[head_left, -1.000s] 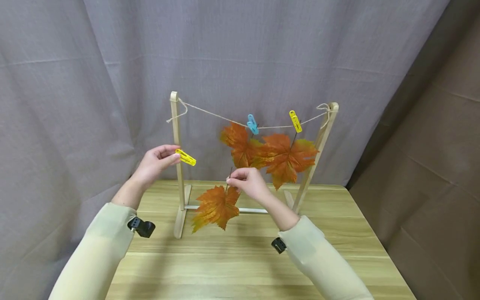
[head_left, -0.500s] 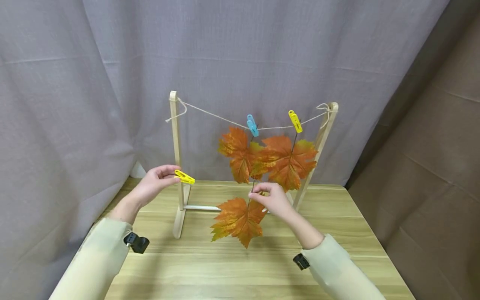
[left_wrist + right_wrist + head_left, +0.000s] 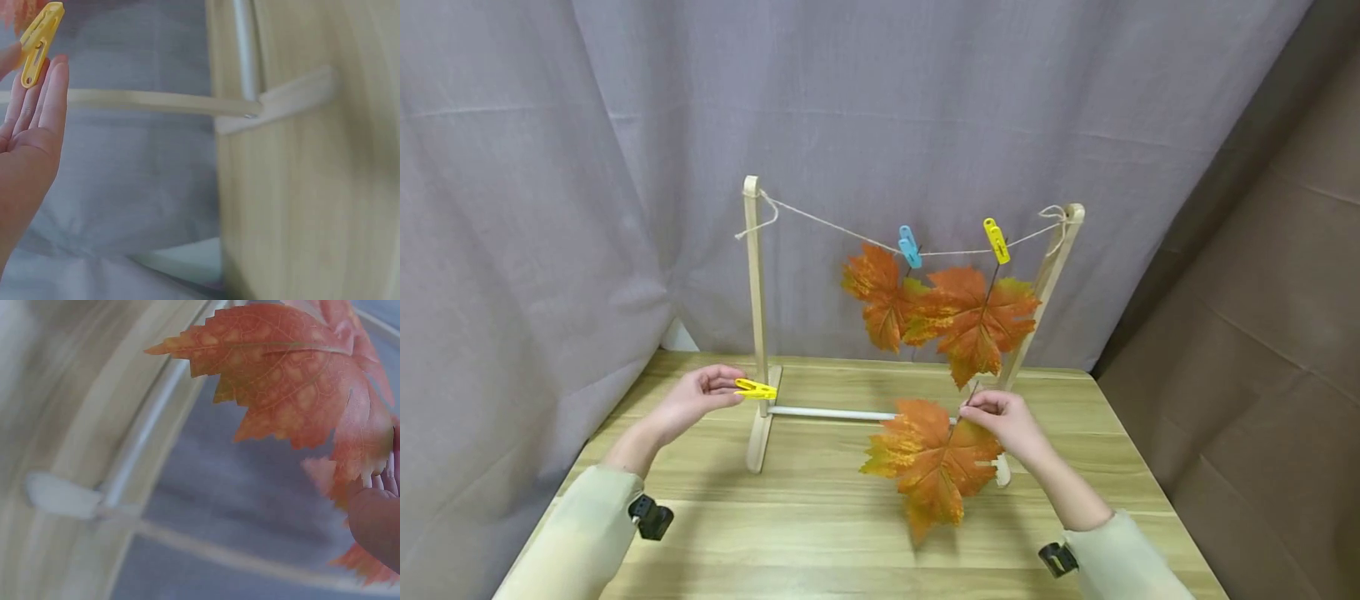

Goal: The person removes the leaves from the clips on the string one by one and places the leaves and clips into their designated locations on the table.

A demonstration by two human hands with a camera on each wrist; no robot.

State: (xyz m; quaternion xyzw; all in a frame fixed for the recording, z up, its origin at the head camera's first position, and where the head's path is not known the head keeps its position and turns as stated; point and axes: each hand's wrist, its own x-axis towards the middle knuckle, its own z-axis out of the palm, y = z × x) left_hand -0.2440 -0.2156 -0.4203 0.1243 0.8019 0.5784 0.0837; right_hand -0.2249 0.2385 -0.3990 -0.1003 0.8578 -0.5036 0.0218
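My left hand (image 3: pixel 688 404) pinches a yellow clothespin (image 3: pixel 756 389) between thumb and fingers, beside the left post. The left wrist view shows the same clothespin (image 3: pixel 41 44) at the fingertips. My right hand (image 3: pixel 1009 423) pinches the thin stem of an orange artificial maple leaf (image 3: pixel 942 462), which hangs above the table in front of the rack. Behind it, two more maple leaves hang from the string (image 3: pixel 827 222): one leaf (image 3: pixel 883 304) under a blue clothespin (image 3: pixel 909 247), the other leaf (image 3: pixel 981 321) under a yellow clothespin (image 3: pixel 996 242). These two overlap.
A wooden rack with a left post (image 3: pixel 756 292), a right post (image 3: pixel 1051 275) and a white lower bar (image 3: pixel 831 412) stands on the wood-grain table (image 3: pixel 790 533). Grey curtain (image 3: pixel 880 100) hangs close behind; a brown curtain (image 3: pixel 1262 375) is at the right.
My right hand has carried its leaf rightward and down, away from the middle of the rack. The left hand has lowered with its clothespin and shifted slightly left. The hanging leaves sway slightly.
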